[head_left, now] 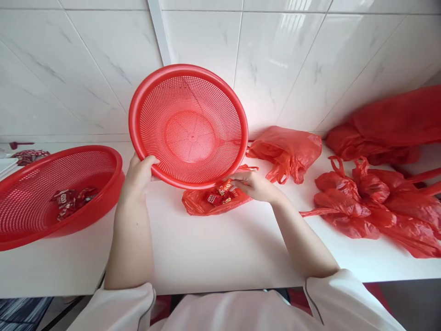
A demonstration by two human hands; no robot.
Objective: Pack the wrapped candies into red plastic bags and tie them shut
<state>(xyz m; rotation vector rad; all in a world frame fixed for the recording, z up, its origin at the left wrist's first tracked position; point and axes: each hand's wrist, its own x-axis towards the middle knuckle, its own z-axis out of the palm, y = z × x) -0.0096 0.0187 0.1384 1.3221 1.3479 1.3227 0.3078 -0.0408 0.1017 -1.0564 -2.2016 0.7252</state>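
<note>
My left hand (pixel 139 177) is closed on the lower left rim of a red mesh plastic basket (pixel 191 135). The basket is tilted up, its inside facing me with nothing lying in it. Under its lower edge lies a red plastic bag (pixel 203 208) with its mouth open. Several small wrapped packets (pixel 220 196), red and orange with some gold, show in the bag. At the bag's right edge, my right hand (pixel 253 185) has its fingers closed on the thin plastic, and an orange-red packet touches or nearly touches the fingertips.
A second red mesh basket (pixel 103 193) holds several wrapped packets at left. Behind on the right sits a filled red bag (pixel 289 149). Several tied red bags (pixel 372 197) cluster at far right, with more red plastic (pixel 396 122) behind. A tiled wall (pixel 282 59) backs the white table (pixel 206 257).
</note>
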